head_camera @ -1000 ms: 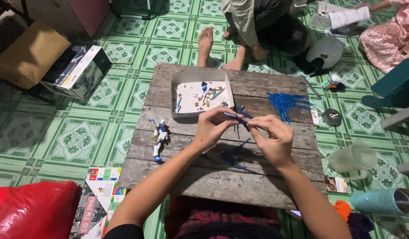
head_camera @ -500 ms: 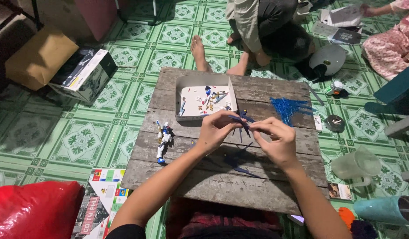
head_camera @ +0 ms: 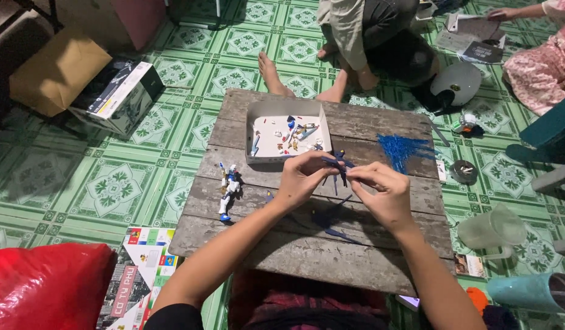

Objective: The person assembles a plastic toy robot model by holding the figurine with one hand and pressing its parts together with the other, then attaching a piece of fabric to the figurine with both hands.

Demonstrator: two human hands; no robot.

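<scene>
We look down on one low wooden table [head_camera: 368, 256] of weathered planks, standing on a green patterned tile floor [head_camera: 111, 189]. One red cushion or bag [head_camera: 44, 284] fills the near left corner. At the far edge of the table one person sits on the floor, with one bare foot [head_camera: 271, 70] near the wood. One cardboard box [head_camera: 53, 70] and one printed kit box [head_camera: 120, 95] lie far left. One shallow white tray [head_camera: 287, 135] rests on the far middle of the table, holding several tiny loose parts too small to count. To the right of it lies one blue plastic parts frame [head_camera: 404, 150]. One small white and blue robot figure [head_camera: 229, 189] lies on the left of the table, well apart from our hands. At the table's centre our left hand [head_camera: 302, 178] and right hand [head_camera: 383, 194] meet, both pinched shut on one small dark blue model part [head_camera: 339, 166], held just above the wood near the tray. One more dark blue piece [head_camera: 331, 221] lies on the planks beneath our hands.
</scene>
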